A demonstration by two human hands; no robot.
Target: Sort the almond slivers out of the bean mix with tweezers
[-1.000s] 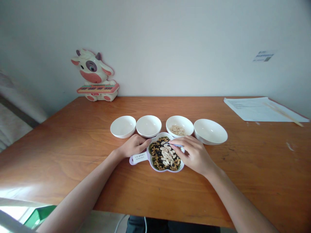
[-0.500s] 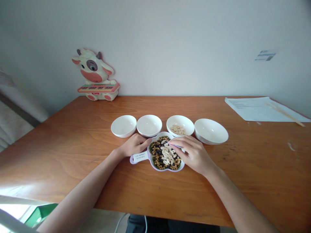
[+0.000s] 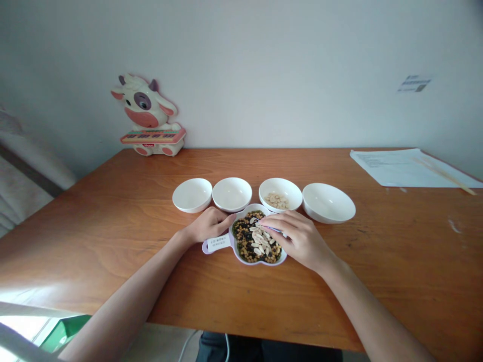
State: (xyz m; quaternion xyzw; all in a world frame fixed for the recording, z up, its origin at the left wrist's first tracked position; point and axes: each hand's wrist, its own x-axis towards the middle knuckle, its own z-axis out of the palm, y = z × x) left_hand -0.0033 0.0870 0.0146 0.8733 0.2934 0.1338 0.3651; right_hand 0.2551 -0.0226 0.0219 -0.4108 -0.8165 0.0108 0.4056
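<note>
The right hand [image 3: 298, 238] has its fingers [image 3: 269, 221] pinched together on slim bluish tweezers [image 3: 275, 229], above pale seeds [image 3: 260, 243] lying on mixed beans [image 3: 245, 244] in a lilac-edged dish [image 3: 257, 263]. The left hand [image 3: 209, 225] touches the dish's left rim, though whether it grips is unclear. A white bowl [image 3: 292, 193] stands just behind the dish. A tweezer slip could flick seeds onto the counter [image 3: 113, 211], and uneven rim pressure could tip the dish, spilling beans.

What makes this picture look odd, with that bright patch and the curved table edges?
In the head view, the edges of the table bow as in a wide-angle shot, glare whitens its lower-left corner, and the dish, left hand and right hand look sharp.
</note>
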